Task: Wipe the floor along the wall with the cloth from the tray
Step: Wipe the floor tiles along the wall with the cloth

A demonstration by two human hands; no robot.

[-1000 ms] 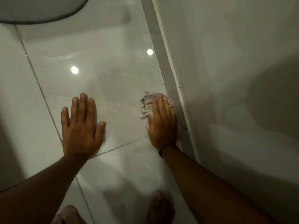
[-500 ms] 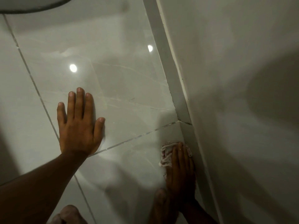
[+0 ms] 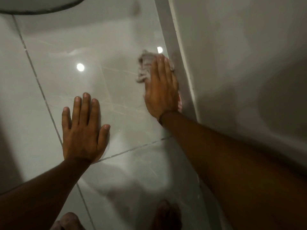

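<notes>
A pale, crumpled cloth (image 3: 144, 68) with pinkish marks lies on the glossy grey tiled floor (image 3: 116, 52), right beside the skirting strip (image 3: 174, 47) at the foot of the wall (image 3: 240, 63). My right hand (image 3: 162, 90) presses flat on top of the cloth, arm stretched forward; part of the cloth sticks out ahead and left of the fingers. My left hand (image 3: 83, 128) rests flat on the tile with fingers spread, holding nothing. No tray can be seen.
A dark-rimmed round object (image 3: 38, 5) sits at the top left corner. Grout lines cross the tiles. Two ceiling lights reflect in the floor. My bare feet (image 3: 166, 214) show at the bottom edge.
My right hand has slid the cloth forward along the skirting, from near my feet to well past the grout joint. My left hand stays planted on the tile.
</notes>
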